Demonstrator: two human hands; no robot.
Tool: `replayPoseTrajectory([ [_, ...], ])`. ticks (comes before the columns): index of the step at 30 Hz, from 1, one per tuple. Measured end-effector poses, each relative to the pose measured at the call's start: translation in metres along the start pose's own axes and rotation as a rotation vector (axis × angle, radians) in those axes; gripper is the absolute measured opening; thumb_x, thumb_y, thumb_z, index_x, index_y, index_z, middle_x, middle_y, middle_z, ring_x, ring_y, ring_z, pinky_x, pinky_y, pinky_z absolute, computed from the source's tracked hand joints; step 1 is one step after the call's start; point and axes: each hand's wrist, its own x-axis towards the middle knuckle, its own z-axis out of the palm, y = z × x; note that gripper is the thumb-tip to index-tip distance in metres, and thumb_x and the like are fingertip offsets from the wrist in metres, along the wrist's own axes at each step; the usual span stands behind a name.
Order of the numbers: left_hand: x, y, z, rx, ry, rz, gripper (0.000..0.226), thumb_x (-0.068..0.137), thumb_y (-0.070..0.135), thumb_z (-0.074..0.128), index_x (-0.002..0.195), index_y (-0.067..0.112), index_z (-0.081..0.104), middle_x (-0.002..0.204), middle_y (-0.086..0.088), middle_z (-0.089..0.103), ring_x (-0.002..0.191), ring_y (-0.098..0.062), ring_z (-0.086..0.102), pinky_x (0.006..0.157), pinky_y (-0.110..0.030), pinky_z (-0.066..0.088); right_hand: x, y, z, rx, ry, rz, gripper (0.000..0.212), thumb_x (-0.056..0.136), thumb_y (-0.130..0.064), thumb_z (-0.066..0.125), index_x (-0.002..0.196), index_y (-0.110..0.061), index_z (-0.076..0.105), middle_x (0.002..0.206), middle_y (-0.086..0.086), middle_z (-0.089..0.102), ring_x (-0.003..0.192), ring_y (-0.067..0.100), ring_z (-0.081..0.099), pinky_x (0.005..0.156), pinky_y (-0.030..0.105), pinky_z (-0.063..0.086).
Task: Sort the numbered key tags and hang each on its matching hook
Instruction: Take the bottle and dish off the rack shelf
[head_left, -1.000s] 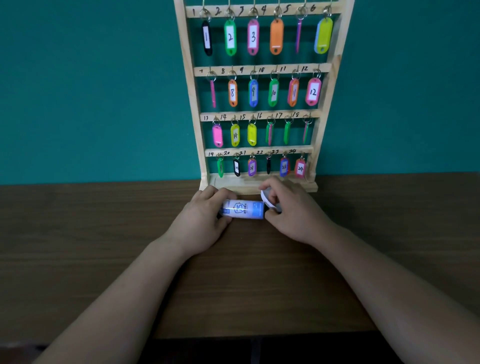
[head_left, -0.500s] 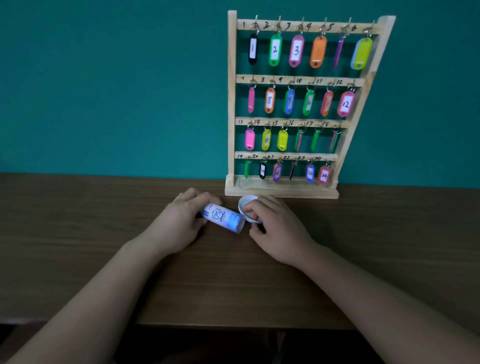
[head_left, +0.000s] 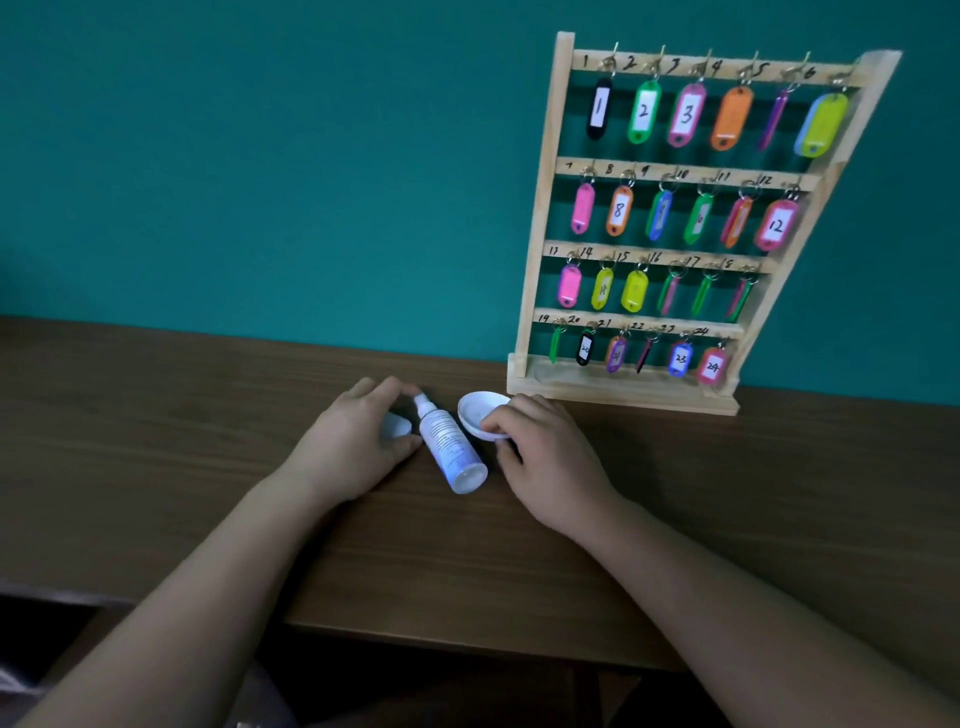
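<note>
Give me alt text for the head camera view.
Two hands rest on a wooden table: the left hand holds a translucent cap, the right hand pinches a small white dish, and a spray bottle lies between them. Behind stands a wooden rack hung with coloured numbered key tags.

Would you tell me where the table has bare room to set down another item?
The table is bare left of the left hand, and right of the right hand in front of the key rack. It is crowded between the hands, where the spray bottle, its cap and the white dish lie close to the rack's base.
</note>
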Motion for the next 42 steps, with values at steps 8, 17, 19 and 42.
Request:
replayPoseTrajectory([
  [8,-0.002,-0.003,-0.003,-0.005,0.026,-0.088,0.049,0.089,0.051,0.076,0.132,0.034,0.06,0.124,0.011,0.06,0.122,-0.016,0.057,0.102,-0.038,0.049,0.041,-0.001,0.023,-0.08,0.013,0.057,0.027,0.099,-0.008,0.064,0.118,-0.021,0.079,0.109,-0.002,0.075,0.103,0.024,0.061,0.093,0.038,0.044],
  [17,-0.004,-0.006,-0.018,0.082,-0.103,-0.122,0.06,0.085,0.052,0.074,0.14,0.045,0.052,0.118,0.013,0.05,0.127,-0.019,0.049,0.112,-0.046,0.043,0.066,-0.002,0.025,-0.12,0.051,0.174,0.03,0.101,-0.01,0.057,0.123,-0.017,0.076,0.11,0.002,0.074,0.108,0.028,0.062,0.098,0.04,0.044],
  [19,-0.003,-0.01,-0.021,0.081,-0.12,-0.122,0.059,0.085,0.052,0.073,0.14,0.046,0.052,0.117,0.014,0.05,0.127,-0.019,0.05,0.111,-0.046,0.044,0.062,-0.011,0.017,0.006,0.104,0.202,0.021,0.102,-0.031,0.062,0.116,-0.021,0.074,0.096,-0.006,0.067,0.096,0.023,0.063,0.083,0.039,0.049],
  [42,0.026,-0.034,-0.015,0.164,0.156,-0.15,0.039,0.097,0.044,0.072,0.135,0.037,0.068,0.124,0.0,0.048,0.116,-0.026,0.052,0.102,-0.04,0.05,0.144,-0.036,0.03,0.254,0.066,0.434,0.029,0.087,-0.04,0.078,0.098,-0.018,0.064,0.092,-0.004,0.071,0.086,0.021,0.067,0.073,0.037,0.054],
])
